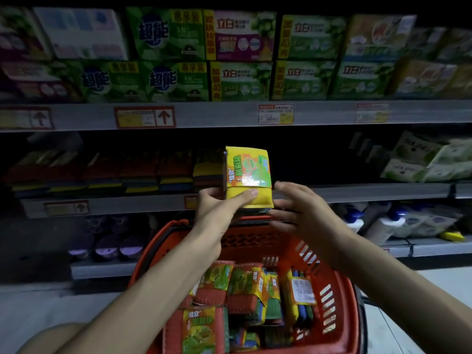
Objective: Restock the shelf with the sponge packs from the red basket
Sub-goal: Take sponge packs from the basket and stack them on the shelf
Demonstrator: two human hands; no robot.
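Above the far rim of the red basket point(341, 297), grips an upright yellow sponge pack point(246, 172) by its lower end with the left hand point(217, 210); spreads the empty right hand point(298, 213), fingers straight, just beside its lower right corner, before the front edge of the shelf point(357, 191); more packs point(245, 284) down in the basket.

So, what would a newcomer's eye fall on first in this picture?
The bright yellow plastic-wrapped sponge pack, held upright by the left grip at centre before the dim middle shelf, with the right grip open beside it. Below, the red plastic basket holds more packs; green boxes line the top shelf.
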